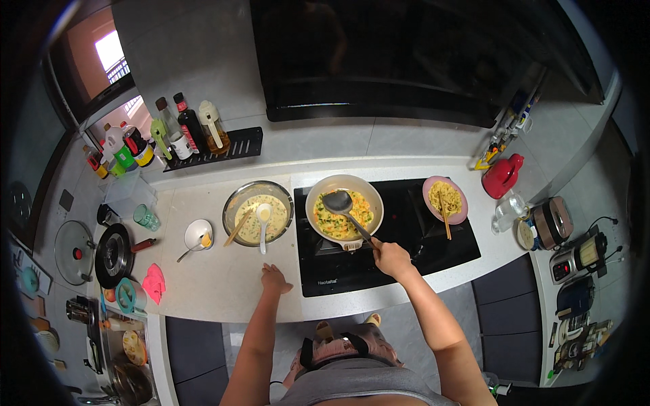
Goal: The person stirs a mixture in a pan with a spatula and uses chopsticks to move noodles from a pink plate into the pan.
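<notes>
My right hand [392,258] grips the handle of a dark cooking turner [338,203], whose blade rests over the food in a light-coloured pan [382,205] on the black cooktop [350,276]. The pan holds a yellow egg-like mixture with green and orange bits. My left hand [274,278] lies on the pale countertop, empty, fingers spread. Just beyond it stands a steel bowl [227,203] of pale batter with green and pink bits; a white spoon [263,231] and wooden chopsticks [237,229] lie in it. A small white bowl [195,228] with a metal spoon stands further left.
Right of the pan, a pink plate [429,183] holds yellow food and chopsticks. A red kettle [500,177] and glass jug [509,209] stand beyond. At left are a black pan [114,254], a green glass [147,217] and a pink cloth [154,283]. Bottles stand on a black wall rack [246,147].
</notes>
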A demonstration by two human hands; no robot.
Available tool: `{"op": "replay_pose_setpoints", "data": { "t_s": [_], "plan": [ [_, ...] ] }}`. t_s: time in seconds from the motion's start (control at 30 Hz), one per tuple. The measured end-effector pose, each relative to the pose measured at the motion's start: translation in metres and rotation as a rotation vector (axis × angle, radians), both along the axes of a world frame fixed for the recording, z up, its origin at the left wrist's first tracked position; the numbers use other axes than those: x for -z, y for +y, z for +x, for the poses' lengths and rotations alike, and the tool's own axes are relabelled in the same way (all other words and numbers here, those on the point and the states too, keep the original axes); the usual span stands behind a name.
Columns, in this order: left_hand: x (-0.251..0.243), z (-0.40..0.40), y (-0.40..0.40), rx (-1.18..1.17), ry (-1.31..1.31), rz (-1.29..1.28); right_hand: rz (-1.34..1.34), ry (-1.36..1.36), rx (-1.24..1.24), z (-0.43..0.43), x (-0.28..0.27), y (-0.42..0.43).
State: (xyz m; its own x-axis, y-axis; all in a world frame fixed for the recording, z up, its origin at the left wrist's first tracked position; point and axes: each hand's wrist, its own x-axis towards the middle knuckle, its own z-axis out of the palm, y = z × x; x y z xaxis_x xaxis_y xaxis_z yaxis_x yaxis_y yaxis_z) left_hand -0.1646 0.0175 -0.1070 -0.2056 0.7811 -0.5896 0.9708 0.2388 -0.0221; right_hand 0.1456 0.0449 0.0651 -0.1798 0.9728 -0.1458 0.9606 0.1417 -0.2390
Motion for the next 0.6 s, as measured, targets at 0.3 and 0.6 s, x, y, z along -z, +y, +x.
{"op": "replay_pose_setpoints", "data": {
  "t_s": [0.3, 0.6],
  "plan": [
    [0.008, -0.004, 0.003, 0.032, 0.035, 0.025, 0.101, 0.233, 0.098, 0.02, -0.003, -0.011],
    [0.008, -0.004, 0.0, 0.052, 0.035, 0.035, -0.02, 0.086, 0.162, 0.017, 0.006, -0.017]
  ]
}}
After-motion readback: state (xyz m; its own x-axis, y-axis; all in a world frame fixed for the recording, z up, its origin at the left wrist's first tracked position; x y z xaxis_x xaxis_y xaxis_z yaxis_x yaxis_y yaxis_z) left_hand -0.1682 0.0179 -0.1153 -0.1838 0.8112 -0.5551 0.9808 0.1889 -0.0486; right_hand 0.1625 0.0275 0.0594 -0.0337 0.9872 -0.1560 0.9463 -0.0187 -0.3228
